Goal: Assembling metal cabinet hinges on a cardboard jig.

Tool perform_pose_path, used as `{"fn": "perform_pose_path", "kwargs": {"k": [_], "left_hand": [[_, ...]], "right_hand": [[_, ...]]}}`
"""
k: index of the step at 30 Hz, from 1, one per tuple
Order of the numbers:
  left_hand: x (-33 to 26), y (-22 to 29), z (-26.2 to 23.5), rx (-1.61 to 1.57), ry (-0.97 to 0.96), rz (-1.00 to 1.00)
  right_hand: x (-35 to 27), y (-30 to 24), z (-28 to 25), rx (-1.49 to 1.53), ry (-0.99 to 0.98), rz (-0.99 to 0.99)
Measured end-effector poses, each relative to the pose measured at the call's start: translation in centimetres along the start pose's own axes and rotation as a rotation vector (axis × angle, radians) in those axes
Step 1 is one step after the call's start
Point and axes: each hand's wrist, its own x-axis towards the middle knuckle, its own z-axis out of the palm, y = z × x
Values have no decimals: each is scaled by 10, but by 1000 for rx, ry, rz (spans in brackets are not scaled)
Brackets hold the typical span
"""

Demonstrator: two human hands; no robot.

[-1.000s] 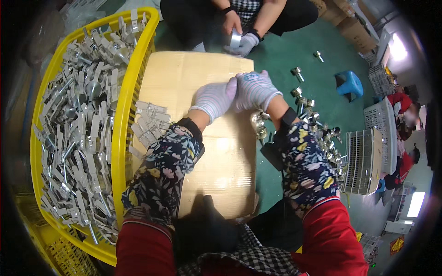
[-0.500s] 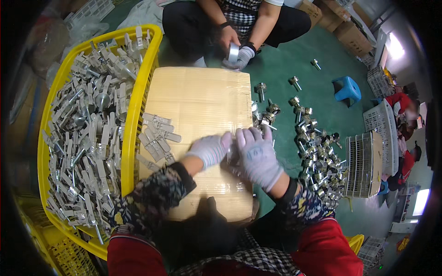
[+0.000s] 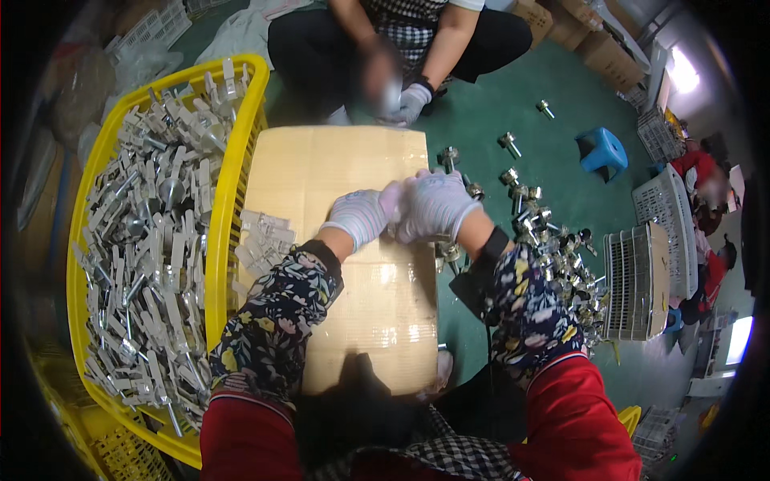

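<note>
Both gloved hands meet over the right edge of a flat cardboard box (image 3: 337, 264) that lies on the green floor (image 3: 497, 136). The left hand (image 3: 358, 216) and the right hand (image 3: 433, 206) press together, fingertips touching, curled around something small between them; what they hold is hidden by the white gloves, so whether they clamp a part cannot be told. Both forearms wear dark floral sleeve covers over red sleeves.

Just below the right hand, at the box's right edge, a few silver metal fittings (image 3: 446, 255) lie partly under the wrist. More of the same fittings form a loose heap (image 3: 561, 264) on the floor to the right of the box, thinning out toward single pieces (image 3: 509, 144) further up.

On the left part of the box, near its left edge, sits a small pile of flat grey metal brackets (image 3: 261, 240). Touching that edge stands a large yellow plastic crate (image 3: 227, 184), filled to the rim with the same sort of grey metal parts (image 3: 144, 264).

Beyond the far edge of the box another person sits on the floor, a gloved hand (image 3: 411, 104) held at a blurred shiny piece. To the right, well apart from the box, stand a small blue stool (image 3: 601, 151) and white plastic baskets (image 3: 646, 276) on edge.
</note>
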Motion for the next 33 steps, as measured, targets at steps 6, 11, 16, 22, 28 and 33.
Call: {"fn": "perform_pose_path", "kwargs": {"k": [6,11,16,22,28,33], "left_hand": [[37,0,-26,-403,-123,-338],[13,-2,-6,-51,281,18],[36,-14,-16,-26,51,-60],[67,-17,-32,-352,-148,-271],[73,-21,-16,-349,-96,-241],[75,-29,-12,-347,-116,-329]], "right_hand": [[29,-2,24,-170,435,9],[39,2,-13,-197,101,-13],[44,4,-26,6,-172,-35],[44,4,-5,-133,235,33],[50,4,-9,-152,163,25],[49,3,-6,-142,194,8]]}}
